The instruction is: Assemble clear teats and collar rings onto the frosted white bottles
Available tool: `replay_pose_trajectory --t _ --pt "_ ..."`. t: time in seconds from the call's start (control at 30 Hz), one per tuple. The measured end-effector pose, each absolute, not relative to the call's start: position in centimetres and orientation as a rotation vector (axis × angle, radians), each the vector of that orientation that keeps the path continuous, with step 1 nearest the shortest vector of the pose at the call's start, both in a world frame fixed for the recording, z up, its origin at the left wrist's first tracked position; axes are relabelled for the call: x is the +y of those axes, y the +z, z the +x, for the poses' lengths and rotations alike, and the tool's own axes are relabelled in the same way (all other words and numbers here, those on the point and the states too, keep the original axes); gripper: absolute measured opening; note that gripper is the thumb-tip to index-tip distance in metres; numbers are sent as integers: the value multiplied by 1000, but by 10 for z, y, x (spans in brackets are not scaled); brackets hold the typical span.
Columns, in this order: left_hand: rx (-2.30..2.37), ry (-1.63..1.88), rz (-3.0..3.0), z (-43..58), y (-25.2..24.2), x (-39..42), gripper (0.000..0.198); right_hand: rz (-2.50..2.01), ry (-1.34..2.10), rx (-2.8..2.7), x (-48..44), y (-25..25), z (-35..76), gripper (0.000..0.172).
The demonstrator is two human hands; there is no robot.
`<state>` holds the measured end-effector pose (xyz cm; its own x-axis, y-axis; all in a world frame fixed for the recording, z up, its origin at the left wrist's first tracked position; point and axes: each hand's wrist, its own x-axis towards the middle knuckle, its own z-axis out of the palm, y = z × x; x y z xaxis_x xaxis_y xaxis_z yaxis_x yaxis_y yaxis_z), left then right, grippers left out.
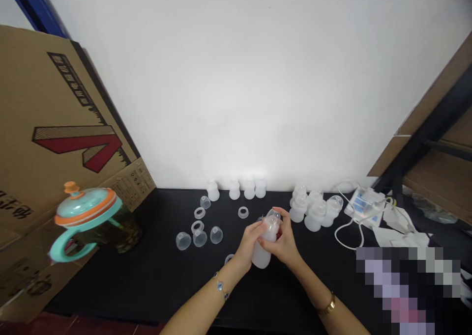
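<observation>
I hold a translucent white baby bottle (262, 253) tilted over the middle of the black table (158, 276). My left hand (248, 246) is wrapped round its body and neck from the left. My right hand (283, 240) grips the nipple and ring at its top from the right, fingers curled. Several clear caps (200, 237) and white rings (243, 212) lie loose on the table to the left of my hands. Several bare bottles (234, 189) stand along the wall, and a cluster of assembled bottles (313, 208) stands at the right.
A teal and orange lidded jug (88, 218) stands at the left in front of a large cardboard box (55, 128). A white device with cables (363, 205) and plastic bags lie at the right, beside a dark shelf frame (424, 138).
</observation>
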<state>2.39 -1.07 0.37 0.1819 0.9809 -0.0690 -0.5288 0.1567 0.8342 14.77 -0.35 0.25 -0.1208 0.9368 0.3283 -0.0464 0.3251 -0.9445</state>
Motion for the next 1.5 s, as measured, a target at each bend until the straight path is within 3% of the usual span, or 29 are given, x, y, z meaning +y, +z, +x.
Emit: replay_pose_trajectory --t 1.0,1.2,1.4,1.5 --pt "679 1200 797 20 10 -7 49 -837 1016 -1566 -1 10 153 84" --pt "719 1205 819 13 15 -3 49 -812 921 -1600 11 12 169 63" --pt "707 1422 885 10 17 -2 54 -843 678 -1804 11 10 165 98" --pt "709 1498 910 9 16 0 52 -908 586 -1853 11 4 159 89"
